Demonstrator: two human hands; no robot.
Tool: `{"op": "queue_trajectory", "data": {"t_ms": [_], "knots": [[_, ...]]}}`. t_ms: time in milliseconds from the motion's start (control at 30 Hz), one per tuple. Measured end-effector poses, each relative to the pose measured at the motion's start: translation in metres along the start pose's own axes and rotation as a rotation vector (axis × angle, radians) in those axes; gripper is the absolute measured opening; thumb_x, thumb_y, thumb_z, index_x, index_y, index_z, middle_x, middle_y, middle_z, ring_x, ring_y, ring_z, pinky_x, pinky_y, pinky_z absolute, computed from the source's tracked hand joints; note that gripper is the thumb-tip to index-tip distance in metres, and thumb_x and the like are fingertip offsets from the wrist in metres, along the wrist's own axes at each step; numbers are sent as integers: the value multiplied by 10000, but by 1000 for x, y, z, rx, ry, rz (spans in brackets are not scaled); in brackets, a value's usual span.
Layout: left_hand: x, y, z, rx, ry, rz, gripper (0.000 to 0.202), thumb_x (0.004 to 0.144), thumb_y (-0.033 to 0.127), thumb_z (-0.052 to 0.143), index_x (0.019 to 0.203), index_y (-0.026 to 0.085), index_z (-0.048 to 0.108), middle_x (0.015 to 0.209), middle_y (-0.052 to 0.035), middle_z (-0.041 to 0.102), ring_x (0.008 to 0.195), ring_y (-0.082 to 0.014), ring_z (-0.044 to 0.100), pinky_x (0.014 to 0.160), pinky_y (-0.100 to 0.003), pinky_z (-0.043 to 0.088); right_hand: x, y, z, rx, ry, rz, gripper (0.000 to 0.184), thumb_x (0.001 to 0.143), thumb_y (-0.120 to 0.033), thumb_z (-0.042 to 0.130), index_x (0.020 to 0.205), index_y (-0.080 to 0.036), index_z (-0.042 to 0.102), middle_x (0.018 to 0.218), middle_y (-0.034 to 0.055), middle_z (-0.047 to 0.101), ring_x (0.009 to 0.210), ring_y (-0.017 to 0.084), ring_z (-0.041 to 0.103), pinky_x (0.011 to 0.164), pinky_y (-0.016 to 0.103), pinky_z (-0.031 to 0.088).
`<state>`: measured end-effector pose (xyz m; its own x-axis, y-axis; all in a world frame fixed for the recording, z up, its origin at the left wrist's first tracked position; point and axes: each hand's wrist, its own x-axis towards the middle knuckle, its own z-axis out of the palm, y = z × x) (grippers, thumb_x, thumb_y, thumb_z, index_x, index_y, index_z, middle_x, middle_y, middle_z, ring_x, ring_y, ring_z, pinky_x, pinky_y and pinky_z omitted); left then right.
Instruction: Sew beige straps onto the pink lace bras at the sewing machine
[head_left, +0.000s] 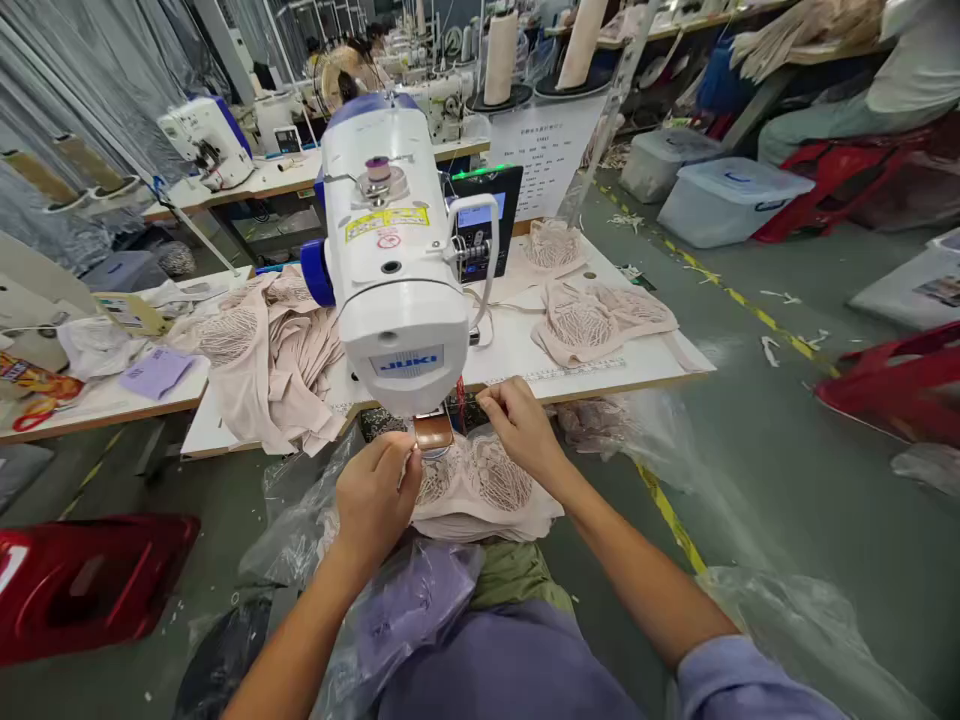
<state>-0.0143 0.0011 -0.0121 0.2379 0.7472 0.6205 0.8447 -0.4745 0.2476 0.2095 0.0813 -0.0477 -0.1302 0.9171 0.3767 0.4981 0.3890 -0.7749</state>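
Observation:
A white sewing machine (pixel 405 310) with a blue handwheel stands right in front of me. My left hand (pixel 379 490) is closed in a pinch beside the brown plate (pixel 433 432) under the machine head; what its fingertips hold is too small to name. On the other side, my right hand (pixel 517 425) has thumb and finger pressed together, close to a red strand (pixel 460 392) by the needle area. Whether anything is in that pinch I cannot make out. Below both hands, beige lace bras (pixel 499 480) lie stacked over my lap.
Left of the machine is a heap of beige bras (pixel 277 345); more bras (pixel 592 320) lie on the white tabletop (pixel 517 360) at right. A lit control screen (pixel 480 222) stands behind the head. Lidded boxes (pixel 727 200) and a red stool (pixel 97 585) are on the floor.

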Motion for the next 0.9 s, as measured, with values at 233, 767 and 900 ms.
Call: {"op": "queue_trajectory", "data": {"t_ms": [233, 767, 900], "knots": [[-17, -4, -3, -117, -6, -71, 115, 935, 143, 585, 1017, 194, 648, 1016, -49, 716, 956, -167, 673, 875, -272, 514, -15, 51, 0, 48, -47, 98, 306, 979, -425, 463, 1134, -200, 601, 1095, 125, 566, 997, 259, 585, 887, 415, 496], [-46, 25, 46, -501, -577, -224, 172, 971, 225, 508, 874, 196, 648, 821, -22, 671, 774, -160, 627, 684, -271, 472, -70, 130, -47, 212, -443, 555, 524, 806, -609, 628, 995, -121, 662, 931, 80, 672, 814, 198, 595, 707, 305, 469], [-41, 46, 46, -486, -381, -149, 141, 940, 207, 540, 1018, 180, 653, 994, -75, 710, 945, -198, 661, 849, -322, 532, -75, 77, -50, 234, -409, 538, 467, 812, -622, 642, 838, -156, 668, 802, 48, 649, 718, 183, 565, 643, 290, 440]]}}
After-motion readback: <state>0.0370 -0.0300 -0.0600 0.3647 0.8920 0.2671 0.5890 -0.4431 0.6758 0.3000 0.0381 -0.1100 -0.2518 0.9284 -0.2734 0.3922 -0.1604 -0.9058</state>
